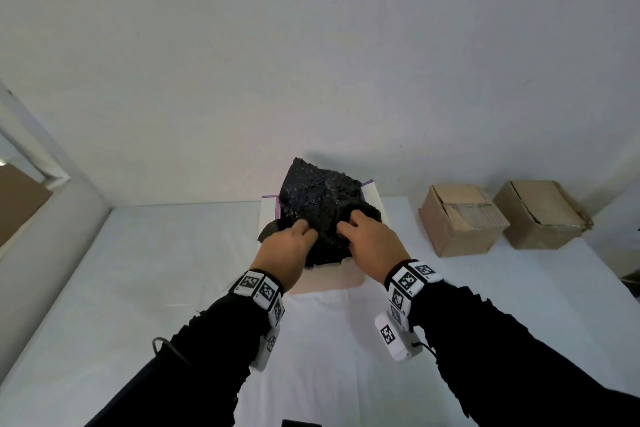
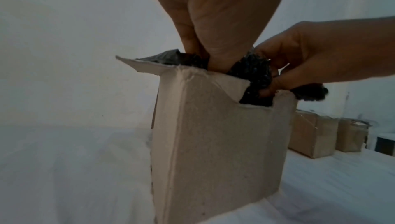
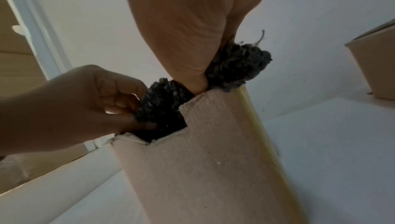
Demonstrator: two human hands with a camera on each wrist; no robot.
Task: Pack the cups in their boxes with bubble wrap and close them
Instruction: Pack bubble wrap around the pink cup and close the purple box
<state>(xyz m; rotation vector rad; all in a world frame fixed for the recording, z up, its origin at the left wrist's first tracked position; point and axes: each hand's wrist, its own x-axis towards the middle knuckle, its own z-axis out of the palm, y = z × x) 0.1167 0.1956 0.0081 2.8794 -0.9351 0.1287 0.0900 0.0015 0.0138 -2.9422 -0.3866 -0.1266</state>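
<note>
One open box (image 1: 325,279) stands on the white table (image 1: 138,270), stuffed with one sheet of black bubble wrap (image 1: 318,194). Both hands, left hand (image 1: 285,253) and right hand (image 1: 370,243), pinch the wrap at the box's mouth. Two closed brown boxes (image 1: 460,218) sit right of it. No legible writing.

Box mouth (image 1: 372,198) crammed with black wrap (image 1: 322,194)

Place: plain packing corner you work in, room type unclear | Evidence: bare white wall (image 1: 311,45); white-covered table (image 1: 138,270); two closed brown cardboard boxes (image 1: 464,218) side by side to your right, against the wall
</note>
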